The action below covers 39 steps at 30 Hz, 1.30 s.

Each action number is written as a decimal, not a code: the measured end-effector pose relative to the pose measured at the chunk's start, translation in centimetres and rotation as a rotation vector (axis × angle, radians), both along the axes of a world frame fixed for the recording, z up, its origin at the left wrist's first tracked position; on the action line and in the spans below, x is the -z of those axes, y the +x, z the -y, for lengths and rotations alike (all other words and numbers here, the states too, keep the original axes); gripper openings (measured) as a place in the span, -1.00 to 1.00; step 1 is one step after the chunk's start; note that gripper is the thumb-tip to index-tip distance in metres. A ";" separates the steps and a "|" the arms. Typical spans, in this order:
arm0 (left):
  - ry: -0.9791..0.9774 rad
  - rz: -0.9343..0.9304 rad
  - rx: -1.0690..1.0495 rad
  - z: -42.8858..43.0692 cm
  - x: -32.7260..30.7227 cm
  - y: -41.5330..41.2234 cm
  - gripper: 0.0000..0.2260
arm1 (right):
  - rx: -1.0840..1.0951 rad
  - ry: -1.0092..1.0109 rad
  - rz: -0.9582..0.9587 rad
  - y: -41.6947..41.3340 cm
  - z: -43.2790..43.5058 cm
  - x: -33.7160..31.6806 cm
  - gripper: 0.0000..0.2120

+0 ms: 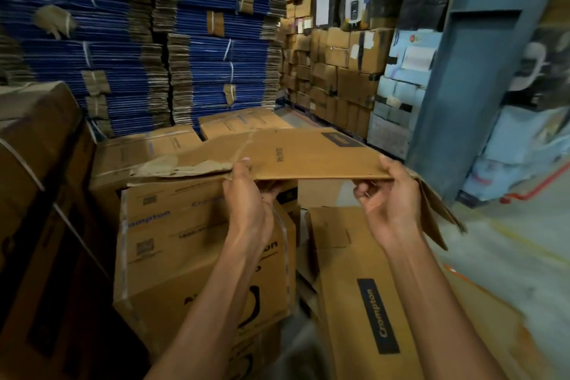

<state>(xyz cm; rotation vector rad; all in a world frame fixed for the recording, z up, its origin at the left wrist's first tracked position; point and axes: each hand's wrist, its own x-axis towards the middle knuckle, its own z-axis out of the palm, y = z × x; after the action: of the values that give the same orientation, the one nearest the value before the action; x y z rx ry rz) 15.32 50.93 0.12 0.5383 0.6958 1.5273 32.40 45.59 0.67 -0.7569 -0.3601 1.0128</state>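
A flattened brown cardboard box [308, 151] is held nearly level in front of me at chest height. My left hand [246, 194] grips its near edge, thumb on top and fingers underneath. My right hand [388, 194] grips the near right corner the same way. A loose flap [438, 210] hangs down from the box's right side, and its left end is torn and ragged. Below it stand a printed carton [191, 244] on the left and another flattened carton [364, 287] on the right.
Tall stacks of flat blue and brown cardboard [154, 40] fill the back left. Stacked cartons [339, 71] line the back wall. A blue steel column [481, 71] rises at right. A large brown box [40, 194] crowds my left side. Grey floor [509, 241] shows at right.
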 end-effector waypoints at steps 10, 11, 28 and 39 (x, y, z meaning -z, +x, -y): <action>0.013 0.062 0.132 3.8 1.7 11.0 -0.61 | 0.103 0.078 -0.003 11.0 4.2 1.4 -0.97; 0.012 0.063 0.149 4.2 2.2 12.3 -0.62 | 0.103 0.072 -0.014 12.5 4.6 1.8 -0.97; -0.532 0.002 0.206 10.2 25.8 28.1 -0.67 | 0.045 -0.521 -0.150 32.0 9.4 26.0 -0.88; -0.964 -0.082 0.131 15.8 41.5 28.2 -0.77 | -0.036 -0.973 -0.236 32.9 14.9 43.3 -0.84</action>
<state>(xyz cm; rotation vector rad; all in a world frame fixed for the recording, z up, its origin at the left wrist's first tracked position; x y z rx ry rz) 43.52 35.18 -41.34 -0.0917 1.3112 0.8913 65.27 30.69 -42.59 -1.4766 0.3714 1.2932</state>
